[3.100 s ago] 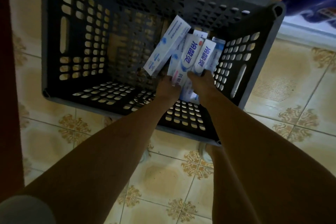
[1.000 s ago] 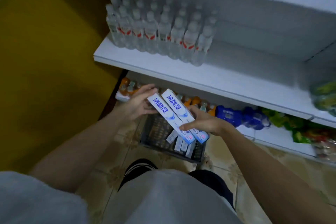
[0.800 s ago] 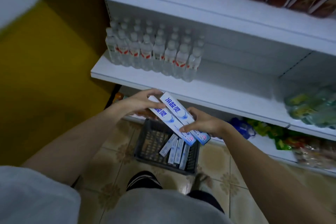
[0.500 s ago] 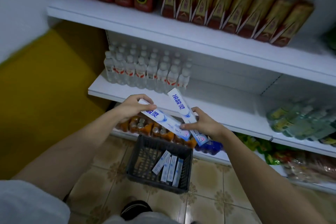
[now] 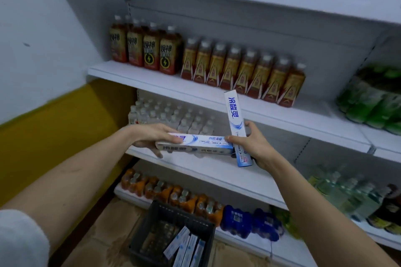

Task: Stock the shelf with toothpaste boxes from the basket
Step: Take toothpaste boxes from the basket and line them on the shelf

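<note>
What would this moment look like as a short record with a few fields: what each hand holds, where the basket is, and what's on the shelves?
left hand: grips a toothpaste box lying level
right hand: grips a toothpaste box standing nearly upright
basket: on the floor below, a few boxes left inside
shelf in front: clear bottles at left, bare space at right
shelf above: brown drink bottles

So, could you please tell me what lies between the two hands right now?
In the head view, a toothpaste box lies level between the left hand and the right hand, both gripping it; the right hand also holds an upright box.
</note>
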Demonstrator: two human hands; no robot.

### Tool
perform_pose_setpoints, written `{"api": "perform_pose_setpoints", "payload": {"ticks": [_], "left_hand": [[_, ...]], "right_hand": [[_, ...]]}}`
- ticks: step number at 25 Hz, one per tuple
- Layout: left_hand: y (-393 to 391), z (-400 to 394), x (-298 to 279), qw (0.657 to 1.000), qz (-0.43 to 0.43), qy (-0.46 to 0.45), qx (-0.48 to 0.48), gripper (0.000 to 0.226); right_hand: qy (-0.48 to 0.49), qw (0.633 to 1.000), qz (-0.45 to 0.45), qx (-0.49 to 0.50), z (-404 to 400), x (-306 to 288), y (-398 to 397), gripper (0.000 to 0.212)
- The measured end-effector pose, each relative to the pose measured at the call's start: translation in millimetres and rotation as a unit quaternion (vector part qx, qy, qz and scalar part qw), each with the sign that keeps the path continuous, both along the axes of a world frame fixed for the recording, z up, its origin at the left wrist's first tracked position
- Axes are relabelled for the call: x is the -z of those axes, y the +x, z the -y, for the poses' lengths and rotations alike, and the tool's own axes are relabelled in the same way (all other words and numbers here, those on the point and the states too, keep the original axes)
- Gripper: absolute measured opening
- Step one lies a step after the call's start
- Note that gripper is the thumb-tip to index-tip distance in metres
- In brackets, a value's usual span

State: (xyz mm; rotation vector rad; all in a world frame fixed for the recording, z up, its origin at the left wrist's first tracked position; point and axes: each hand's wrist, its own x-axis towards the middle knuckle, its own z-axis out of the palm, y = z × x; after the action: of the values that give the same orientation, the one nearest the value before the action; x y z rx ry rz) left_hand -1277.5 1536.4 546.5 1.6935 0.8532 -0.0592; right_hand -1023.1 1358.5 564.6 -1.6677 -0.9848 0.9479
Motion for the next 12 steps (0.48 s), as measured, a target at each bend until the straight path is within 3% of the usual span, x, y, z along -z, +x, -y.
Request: {"api": "perform_pose_setpoints", "payload": {"ticks": [5, 12], "left_hand": [[34.7, 21.5, -73.4, 0.985, -0.119, 0.059, 0.107, 0.052], [58.9, -4.7, -196.1, 0.952, -0.115, 0.258, 0.121, 0.049]], "right_hand": [[0.046, 0.998, 0.050, -0.020, 11.8, -54.3, 26.6, 0.051], [0.095, 0.982, 0.159, -0.037, 11.7, -147.9, 52.4, 0.050]]}}
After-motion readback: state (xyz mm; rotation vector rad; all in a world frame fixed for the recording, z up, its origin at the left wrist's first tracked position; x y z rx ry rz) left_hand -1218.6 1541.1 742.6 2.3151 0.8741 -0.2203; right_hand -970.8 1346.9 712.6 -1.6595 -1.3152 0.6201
